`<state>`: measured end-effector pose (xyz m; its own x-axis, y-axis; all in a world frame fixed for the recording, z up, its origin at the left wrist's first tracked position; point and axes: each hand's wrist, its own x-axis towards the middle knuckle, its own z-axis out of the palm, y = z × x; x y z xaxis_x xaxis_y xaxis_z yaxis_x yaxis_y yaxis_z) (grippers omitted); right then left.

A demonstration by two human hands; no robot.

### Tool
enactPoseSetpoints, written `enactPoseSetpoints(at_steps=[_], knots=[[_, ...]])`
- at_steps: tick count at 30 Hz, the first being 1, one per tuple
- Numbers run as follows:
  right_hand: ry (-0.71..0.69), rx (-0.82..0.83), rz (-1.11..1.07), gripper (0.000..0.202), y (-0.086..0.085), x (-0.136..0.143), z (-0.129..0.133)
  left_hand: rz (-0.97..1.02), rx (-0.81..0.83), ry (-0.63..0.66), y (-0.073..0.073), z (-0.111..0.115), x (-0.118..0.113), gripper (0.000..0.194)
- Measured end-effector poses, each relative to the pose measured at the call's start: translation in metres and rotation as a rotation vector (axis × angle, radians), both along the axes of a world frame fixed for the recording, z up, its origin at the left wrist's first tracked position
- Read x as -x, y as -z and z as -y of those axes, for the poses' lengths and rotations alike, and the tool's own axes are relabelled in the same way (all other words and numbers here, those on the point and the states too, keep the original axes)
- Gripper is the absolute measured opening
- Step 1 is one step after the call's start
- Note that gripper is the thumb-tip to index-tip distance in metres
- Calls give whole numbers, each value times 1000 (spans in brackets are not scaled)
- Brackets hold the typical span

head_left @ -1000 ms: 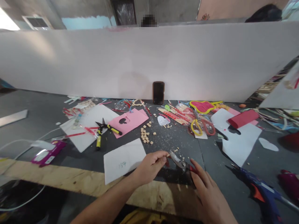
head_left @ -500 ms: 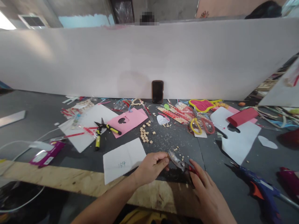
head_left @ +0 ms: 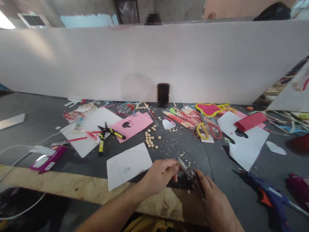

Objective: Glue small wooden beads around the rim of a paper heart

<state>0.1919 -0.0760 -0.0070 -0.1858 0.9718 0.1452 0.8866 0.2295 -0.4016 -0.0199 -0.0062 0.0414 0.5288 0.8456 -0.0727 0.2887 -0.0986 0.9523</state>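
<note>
left hand (head_left: 162,175) pinches a small stick (head_left: 177,163), right hand (head_left: 214,196) grips cutters (head_left: 190,174), near paper (head_left: 130,161) reading "154".

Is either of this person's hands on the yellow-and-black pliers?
No, the yellow-and-black pliers lie well apart from the left hand, and the right hand holds a different cutting tool.

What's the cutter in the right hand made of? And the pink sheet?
The cutter seems metal, shiny grey at its blades; the right hand mostly hides its handles. The pink sheet looks like matte paper or thin card: flat, dull, with a cut-out.
</note>
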Motion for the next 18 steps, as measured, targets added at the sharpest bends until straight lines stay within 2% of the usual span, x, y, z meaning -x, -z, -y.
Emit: enactPoseSetpoints(at_steps=[3,6,13,15,18], knots=[[10,-4,29,64,3,1,0,29,61,-54,3,0,-1,32],[60,-67,74,67,7,5,-1,59,43,-130,4,1,-2,24],[63,-96,139,78,5,6,2,99,-17,-151,2,1,-4,31],[27,-72,147,80,1,5,4,116,69,-115,4,-1,-1,35],[-36,-26,147,84,-5,4,5,172,295,-11,7,-4,4,38]])
